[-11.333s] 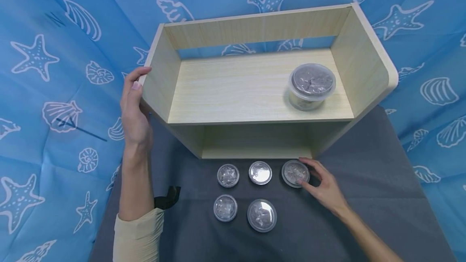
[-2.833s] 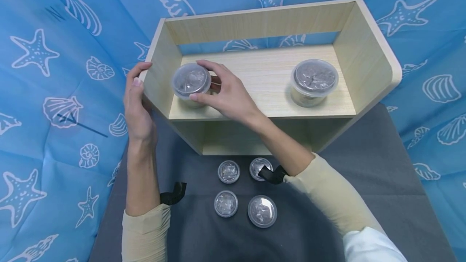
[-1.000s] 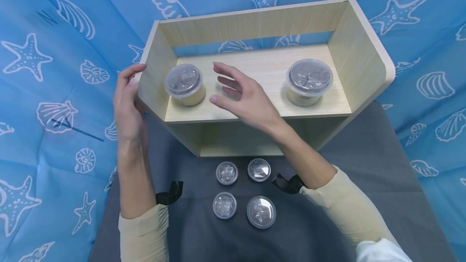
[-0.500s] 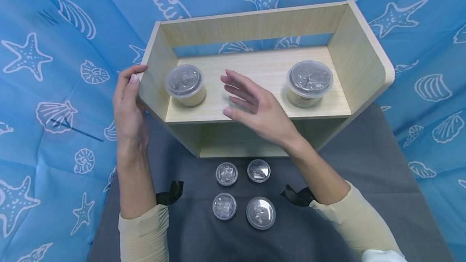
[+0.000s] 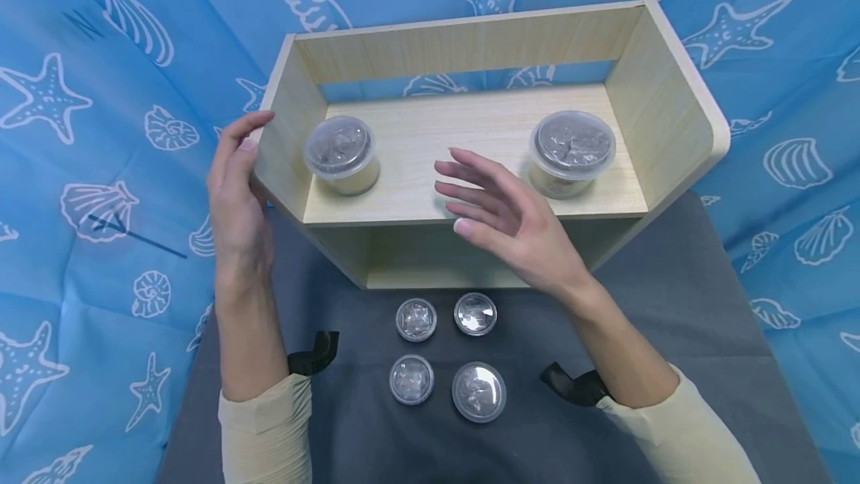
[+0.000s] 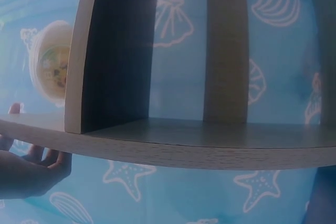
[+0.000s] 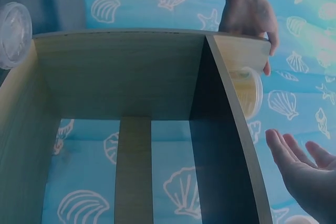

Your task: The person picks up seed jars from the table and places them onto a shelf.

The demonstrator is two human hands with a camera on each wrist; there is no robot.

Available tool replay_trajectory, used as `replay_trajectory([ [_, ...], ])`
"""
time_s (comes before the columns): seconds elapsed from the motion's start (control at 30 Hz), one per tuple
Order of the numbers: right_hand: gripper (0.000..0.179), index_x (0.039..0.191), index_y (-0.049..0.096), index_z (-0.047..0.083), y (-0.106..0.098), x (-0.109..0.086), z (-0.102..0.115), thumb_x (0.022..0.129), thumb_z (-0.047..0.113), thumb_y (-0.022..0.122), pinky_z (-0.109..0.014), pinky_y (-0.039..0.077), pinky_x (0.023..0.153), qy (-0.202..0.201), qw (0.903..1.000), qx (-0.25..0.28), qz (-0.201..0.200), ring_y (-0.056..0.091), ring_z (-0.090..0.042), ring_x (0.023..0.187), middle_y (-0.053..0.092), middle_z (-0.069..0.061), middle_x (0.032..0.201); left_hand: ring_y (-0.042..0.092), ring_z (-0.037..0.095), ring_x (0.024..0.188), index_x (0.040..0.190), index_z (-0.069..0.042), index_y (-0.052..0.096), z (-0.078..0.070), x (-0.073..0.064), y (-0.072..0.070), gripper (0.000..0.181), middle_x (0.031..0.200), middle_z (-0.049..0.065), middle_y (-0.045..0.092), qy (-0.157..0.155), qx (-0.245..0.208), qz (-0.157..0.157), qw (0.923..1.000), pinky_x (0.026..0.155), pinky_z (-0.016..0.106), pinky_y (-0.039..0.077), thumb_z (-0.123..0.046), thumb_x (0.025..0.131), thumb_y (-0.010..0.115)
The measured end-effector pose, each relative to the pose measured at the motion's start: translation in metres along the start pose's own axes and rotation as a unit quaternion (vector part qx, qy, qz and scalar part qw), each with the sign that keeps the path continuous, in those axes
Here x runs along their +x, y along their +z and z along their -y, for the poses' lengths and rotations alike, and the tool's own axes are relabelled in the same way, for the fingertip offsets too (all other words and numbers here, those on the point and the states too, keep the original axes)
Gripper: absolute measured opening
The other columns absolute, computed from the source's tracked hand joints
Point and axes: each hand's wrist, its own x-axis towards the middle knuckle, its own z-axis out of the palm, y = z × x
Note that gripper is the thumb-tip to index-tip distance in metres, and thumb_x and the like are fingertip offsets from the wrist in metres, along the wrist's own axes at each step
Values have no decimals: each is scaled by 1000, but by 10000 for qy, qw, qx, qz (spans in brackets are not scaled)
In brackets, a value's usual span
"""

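A pale wooden shelf [image 5: 484,36] with two levels stands on the table. My left hand [image 5: 238,193] grips its left side panel by the edge; the left wrist view has fingers [image 6: 52,163] on one side of the board and a fingertip past the other. On the upper level a lidded plastic tub [image 5: 343,155] sits near the left panel, and a second lidded tub [image 5: 571,151] near the right one. My right hand [image 5: 524,226] is in front of the shelf between them, holding nothing, its fingers loosely extended; it shows again beside the shelf in the right wrist view.
Several small lidded tubs lie on the dark tabletop [image 5: 537,447] before the shelf: two in the nearer row, among them a wider one [image 5: 478,392], and two [image 5: 416,320] behind. A blue curtain [image 5: 128,170] with shell prints hangs around the back and sides.
Earlier my right hand reached a tub at the table's right, then set it on the upper level's left side. It has let go and drawn back right and downward. The left hand keeps its grip.
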Motion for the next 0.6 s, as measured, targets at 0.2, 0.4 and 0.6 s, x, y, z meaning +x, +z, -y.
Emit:
replay_trajectory([
  [0.2,63,150,35,-4,-8,-13,2,92,-10,59,-45,42,104,-37,9997,-54,250,48,-41,131,46,-23,146,40,27,126,125,-11,64,0,1,2,35,137,8,46,-3,-30,9,10000,95,42,29,-16,101,38],
  [0.4,63,148,38,-4,-16,-29,-5,90,-13,60,-46,43,102,-140,9978,-302,572,50,-42,128,47,-25,144,43,27,121,125,-11,63,1,0,1,34,135,10,47,3,-229,107,9997,91,41,32,-16,102,39],
  [0.6,62,148,40,0,-22,-46,-17,91,-9,63,-45,45,100,26,9947,-703,748,53,-39,125,50,-20,143,42,27,121,126,-11,62,2,-1,0,34,136,10,46,39,-261,157,9995,92,41,30,-17,102,38],
])
